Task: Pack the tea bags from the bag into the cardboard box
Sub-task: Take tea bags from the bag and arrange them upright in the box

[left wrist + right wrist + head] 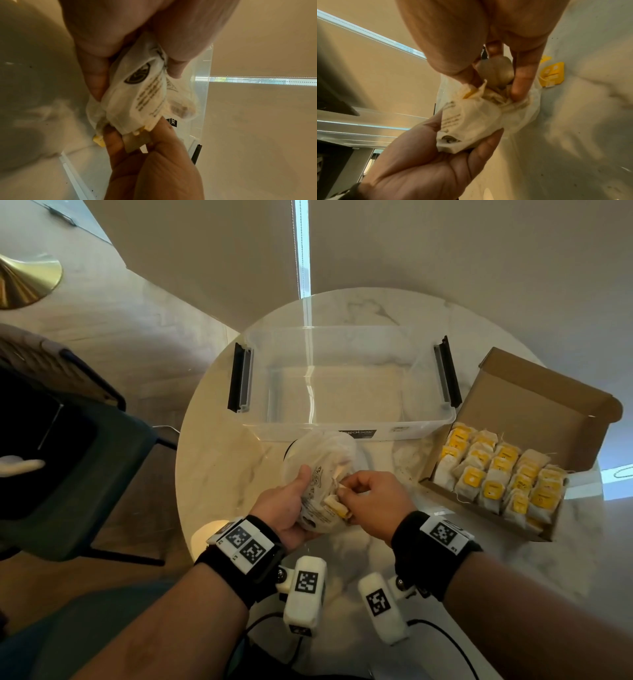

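The step in hand is drawing more tea bags out of the bag (322,474), which is held up just above the worktop (226,460), in front of a clear tub (346,381). The left hand (286,508) grasps the crumpled bag from its left side, thumb on top and fingers curled under it. The right hand (371,503) is at the bag's mouth, its fingers pinching a tea bag (337,503) with a yellow tag that is partly out of the opening. The box (513,463) lies open to the right on the worktop, already holding several rows of upright tea bags with room at its far end. The next move likely calls for pulling the pinched tea bag free without tearing it, carrying it right, and standing it in the box's free space.
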The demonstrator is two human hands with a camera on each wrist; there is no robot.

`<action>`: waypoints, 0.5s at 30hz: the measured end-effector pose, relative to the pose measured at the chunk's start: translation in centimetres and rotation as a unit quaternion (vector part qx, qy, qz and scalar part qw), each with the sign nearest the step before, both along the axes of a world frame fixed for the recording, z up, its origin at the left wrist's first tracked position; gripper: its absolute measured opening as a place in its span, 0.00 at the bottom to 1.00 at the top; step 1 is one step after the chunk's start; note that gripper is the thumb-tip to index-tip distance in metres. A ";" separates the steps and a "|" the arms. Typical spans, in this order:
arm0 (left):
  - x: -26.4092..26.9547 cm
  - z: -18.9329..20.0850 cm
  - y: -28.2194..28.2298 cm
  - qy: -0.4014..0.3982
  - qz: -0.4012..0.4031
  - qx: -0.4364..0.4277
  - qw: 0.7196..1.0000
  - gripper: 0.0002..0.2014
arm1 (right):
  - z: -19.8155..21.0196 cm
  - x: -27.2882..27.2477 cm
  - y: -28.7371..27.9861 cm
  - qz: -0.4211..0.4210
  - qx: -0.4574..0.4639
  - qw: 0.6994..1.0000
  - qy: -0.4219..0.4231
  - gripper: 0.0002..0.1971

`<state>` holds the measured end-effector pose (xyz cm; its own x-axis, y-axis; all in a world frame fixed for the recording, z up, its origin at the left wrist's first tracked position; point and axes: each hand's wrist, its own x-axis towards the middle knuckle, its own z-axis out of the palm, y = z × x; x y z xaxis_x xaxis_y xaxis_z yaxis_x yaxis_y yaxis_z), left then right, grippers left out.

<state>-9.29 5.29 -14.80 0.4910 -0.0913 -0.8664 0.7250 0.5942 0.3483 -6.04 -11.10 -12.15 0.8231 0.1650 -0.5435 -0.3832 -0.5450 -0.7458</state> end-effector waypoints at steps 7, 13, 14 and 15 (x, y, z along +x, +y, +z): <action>0.0 -0.9 1.1 0.047 0.036 0.001 0.998 0.31 | -1.0 0.1 -1.8 -0.028 -0.024 0.999 -0.030 0.08; -0.4 -1.2 2.5 0.085 0.069 0.036 0.993 0.28 | 0.3 0.5 -4.4 -0.209 0.248 0.936 0.135 0.03; -0.5 -0.8 2.6 0.092 0.067 0.057 0.992 0.28 | 0.9 0.6 -4.9 -0.228 0.285 0.919 0.148 0.04; -0.5 -0.3 2.7 0.095 0.057 0.094 0.989 0.28 | 1.3 0.7 -5.4 -0.239 0.312 0.907 0.150 0.05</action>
